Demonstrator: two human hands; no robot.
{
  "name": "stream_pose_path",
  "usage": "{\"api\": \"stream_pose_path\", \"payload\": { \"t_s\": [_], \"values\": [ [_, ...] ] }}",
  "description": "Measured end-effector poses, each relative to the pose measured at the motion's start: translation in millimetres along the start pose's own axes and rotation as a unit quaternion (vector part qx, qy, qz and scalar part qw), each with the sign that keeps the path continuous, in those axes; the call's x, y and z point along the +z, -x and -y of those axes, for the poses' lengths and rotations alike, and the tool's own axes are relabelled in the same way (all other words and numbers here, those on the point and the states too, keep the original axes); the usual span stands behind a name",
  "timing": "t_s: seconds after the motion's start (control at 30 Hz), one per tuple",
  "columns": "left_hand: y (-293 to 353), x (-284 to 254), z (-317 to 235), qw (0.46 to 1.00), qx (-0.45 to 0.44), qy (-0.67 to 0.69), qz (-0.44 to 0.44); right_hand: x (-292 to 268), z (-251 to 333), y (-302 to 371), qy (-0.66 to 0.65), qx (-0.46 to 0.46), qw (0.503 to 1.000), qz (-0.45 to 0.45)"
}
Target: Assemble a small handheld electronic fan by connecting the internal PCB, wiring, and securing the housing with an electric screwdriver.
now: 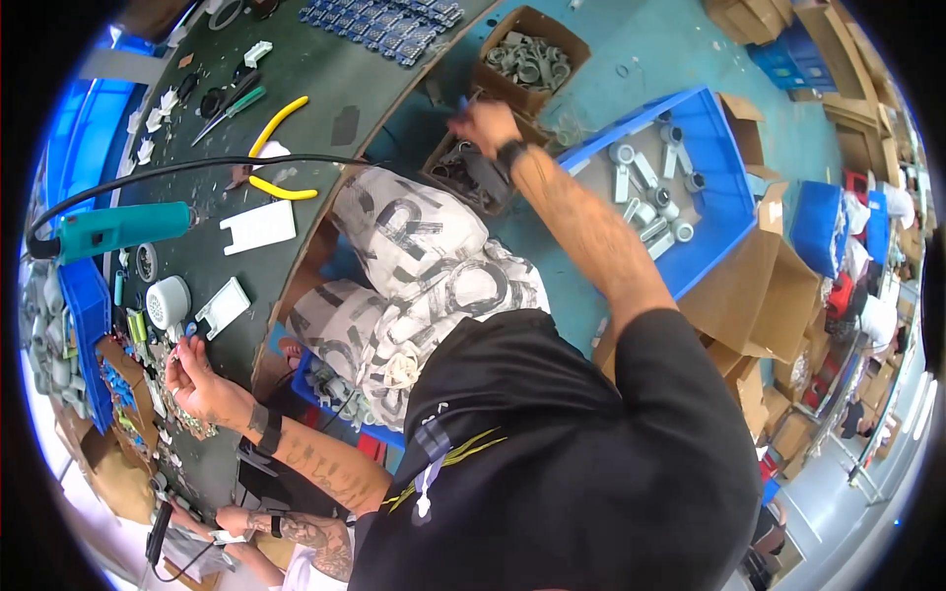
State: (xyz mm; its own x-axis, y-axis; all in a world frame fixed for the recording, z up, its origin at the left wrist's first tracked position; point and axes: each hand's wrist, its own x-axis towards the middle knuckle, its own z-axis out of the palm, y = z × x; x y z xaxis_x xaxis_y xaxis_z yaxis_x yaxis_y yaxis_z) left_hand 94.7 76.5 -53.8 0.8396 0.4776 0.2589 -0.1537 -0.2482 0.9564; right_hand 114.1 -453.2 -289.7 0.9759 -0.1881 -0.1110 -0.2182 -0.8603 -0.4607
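Black shirt (562,453): nearest the camera, filling the lower middle, since the view looks down over you
Left hand (202,379): your thumb and fingertips look pinched on a small blue piece (190,327), left of the frame, just below the middle; a tip hold like that probably keeps it in sight
Right hand (490,128): upper middle, above an open carton (533,131); your fingers are blurred, so I cannot tell whether they grip anything
White round housing (169,300): just above your left fingertips, beside a white rectangular piece (225,309), both seemingly kept within short reach
Yellow-handled pliers (276,126): upper left on the dark green bench (330,59), handles spread toward you, likely for easy pickup
Teal power screwdriver (123,231): left of the frame, its black cable (217,161) arching above the pliers, perhaps routed to spare the working spot
Blue tray (727,163): upper right, holding grey parts (680,231), apparently placed for your right arm
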Motion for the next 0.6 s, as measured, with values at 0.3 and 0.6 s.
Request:
{"api": "stream_pose_path", "payload": {
  "t_s": [0.3, 0.6],
  "values": [
    [7.6, -29.1, -3.3, 0.999, 0.007, 0.021, -0.026, -27.6, 73.8, -37.8, -0.411, 0.034, 0.906, 0.092],
    [13.9, 11.0, -30.2, 0.994, -0.054, 0.098, -0.009, -142.9, 238.9, 126.8, -0.255, -0.249, 0.87, 0.34]
  ]
}}
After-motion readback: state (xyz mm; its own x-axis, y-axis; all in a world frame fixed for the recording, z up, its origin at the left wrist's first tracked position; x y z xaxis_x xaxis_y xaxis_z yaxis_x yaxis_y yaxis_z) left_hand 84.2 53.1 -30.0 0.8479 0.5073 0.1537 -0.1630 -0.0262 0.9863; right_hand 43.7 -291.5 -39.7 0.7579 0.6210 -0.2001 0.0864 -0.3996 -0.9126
